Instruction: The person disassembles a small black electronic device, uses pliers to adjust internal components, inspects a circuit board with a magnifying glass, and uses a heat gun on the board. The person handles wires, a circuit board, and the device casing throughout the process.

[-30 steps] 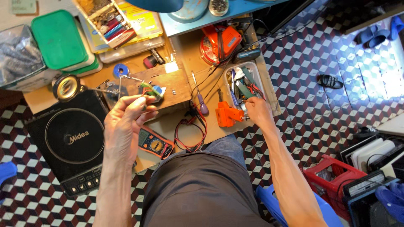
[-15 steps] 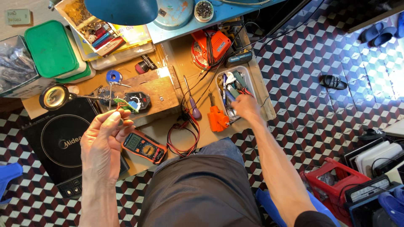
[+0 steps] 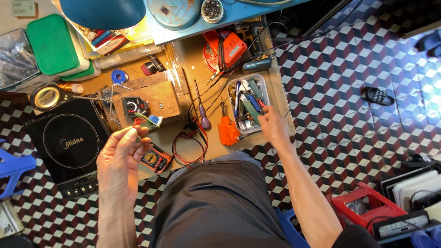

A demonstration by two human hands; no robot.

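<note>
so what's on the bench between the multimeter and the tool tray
In the head view, between the multimeter and the tool tray lie looped red and black leads, a dark-handled screwdriver and an orange tool.

Bright, even light; bluish glare on the right floor; edges slightly blurred

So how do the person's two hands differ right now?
The left hand is raised near the camera, fingers pinched on a small circuit board with wires. The right hand reaches out over the grey tool tray; whether it grips anything there cannot be told. The left hand shows its back and knuckles and looks larger; the right looks smaller, being farther away. Both are bare and over the wooden workbench.
</note>
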